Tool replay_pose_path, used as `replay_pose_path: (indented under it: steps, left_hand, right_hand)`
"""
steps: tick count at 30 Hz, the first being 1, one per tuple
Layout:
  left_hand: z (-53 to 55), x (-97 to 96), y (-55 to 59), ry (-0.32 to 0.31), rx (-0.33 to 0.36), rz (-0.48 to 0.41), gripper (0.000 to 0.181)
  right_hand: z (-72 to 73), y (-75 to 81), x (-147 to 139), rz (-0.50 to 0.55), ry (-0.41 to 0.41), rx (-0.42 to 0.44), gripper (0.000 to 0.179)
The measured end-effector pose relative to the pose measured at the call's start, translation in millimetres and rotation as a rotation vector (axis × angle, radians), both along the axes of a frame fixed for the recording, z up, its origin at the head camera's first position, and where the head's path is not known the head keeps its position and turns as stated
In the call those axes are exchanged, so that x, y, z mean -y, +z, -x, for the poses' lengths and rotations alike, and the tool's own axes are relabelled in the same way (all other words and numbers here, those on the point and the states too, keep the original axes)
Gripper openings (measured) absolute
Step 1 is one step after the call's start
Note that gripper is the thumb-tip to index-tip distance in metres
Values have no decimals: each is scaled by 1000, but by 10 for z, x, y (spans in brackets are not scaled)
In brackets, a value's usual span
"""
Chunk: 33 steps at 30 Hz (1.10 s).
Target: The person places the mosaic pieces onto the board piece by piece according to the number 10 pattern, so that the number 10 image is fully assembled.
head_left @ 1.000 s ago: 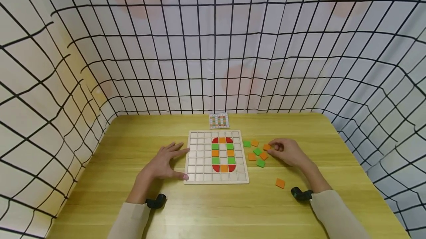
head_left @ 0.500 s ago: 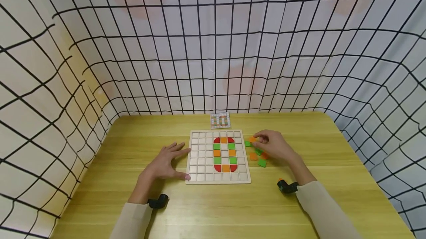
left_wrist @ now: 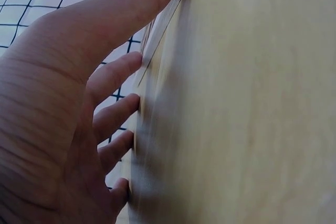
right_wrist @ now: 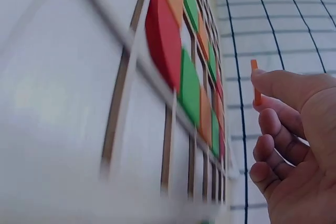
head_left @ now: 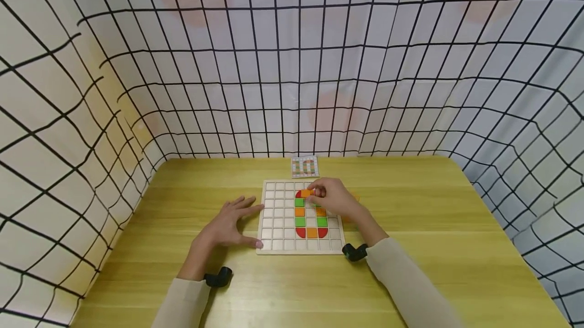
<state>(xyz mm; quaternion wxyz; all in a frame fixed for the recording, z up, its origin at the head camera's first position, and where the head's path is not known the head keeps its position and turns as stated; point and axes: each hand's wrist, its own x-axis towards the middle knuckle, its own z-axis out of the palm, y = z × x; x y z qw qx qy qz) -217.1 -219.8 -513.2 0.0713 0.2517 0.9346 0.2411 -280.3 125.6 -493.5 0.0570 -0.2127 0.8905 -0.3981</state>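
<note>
A pale wooden grid board (head_left: 274,229) lies mid-table, bearing an oval ring of red, orange and green tiles on its right half. My left hand (head_left: 224,225) rests at the board's left side, fingers spread, with thumb and index finger at its edge. Over the upper part of the ring is my right hand (head_left: 336,198), which pinches a thin orange square tile (right_wrist: 257,94) between thumb and index finger. In the right wrist view that tile stands clear of the ring's green tile (right_wrist: 189,87). The right hand covers the ring's upper right corner in the head view.
A small printed card (head_left: 304,167) with a coloured grid pattern lies behind the board. Loose tiles right of the board are mostly hidden by the right hand and forearm. Black wire grid panels (head_left: 298,110) surround the table (head_left: 433,216) at back and sides.
My right hand has moved left from the loose tiles to above the board, carrying an orange tile. The left hand stays at the board's edge. The head view has shifted slightly.
</note>
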Motion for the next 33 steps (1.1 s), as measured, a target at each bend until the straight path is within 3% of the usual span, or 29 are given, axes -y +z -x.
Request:
replay_pose_path:
  steps: [6,16,24,33]
  left_hand:
    - [-5,-2,-15,10,9,5,100]
    - [26,-14,7,0,-3,8,100]
    - [34,-15,5,9,7,10,100]
    - [20,14,0,15,16,13,101]
  right_hand:
    - [68,-14,384,-1,67,5,25]
    - [163,-67,859,-25,55,30,28]
    - [217,-135,997,-38,3,38,30]
    - [197,-172,1031,-38,2,45,31]
